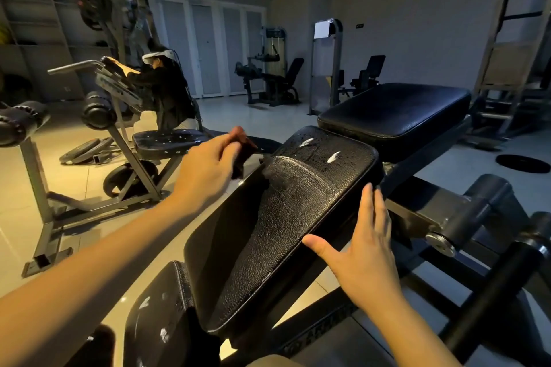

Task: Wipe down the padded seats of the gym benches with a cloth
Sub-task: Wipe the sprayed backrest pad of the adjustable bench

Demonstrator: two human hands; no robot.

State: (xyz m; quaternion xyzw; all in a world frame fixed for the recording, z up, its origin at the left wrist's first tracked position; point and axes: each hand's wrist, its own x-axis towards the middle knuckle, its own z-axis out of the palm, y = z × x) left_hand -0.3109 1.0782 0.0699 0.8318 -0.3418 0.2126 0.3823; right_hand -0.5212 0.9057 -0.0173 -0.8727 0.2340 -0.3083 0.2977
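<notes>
A black padded bench seat (283, 226) runs up the middle of the head view, with a wet smeared arc and droplets near its far end. My left hand (208, 170) grips a dark cloth (243, 155) at the pad's far left edge. Along the pad's right edge my right hand (366, 250) rests with its fingers straight. A second black pad (396, 110) lies beyond the first. A smaller pad (158, 316) with white specks sits close to me at the lower left.
The bench's steel frame and foam rollers (483, 217) crowd the right side. To the left stands another machine with a droplet-covered seat (168, 141), where a person with a headset (167, 92) leans. Weight plates (83, 152) lie on the tiled floor.
</notes>
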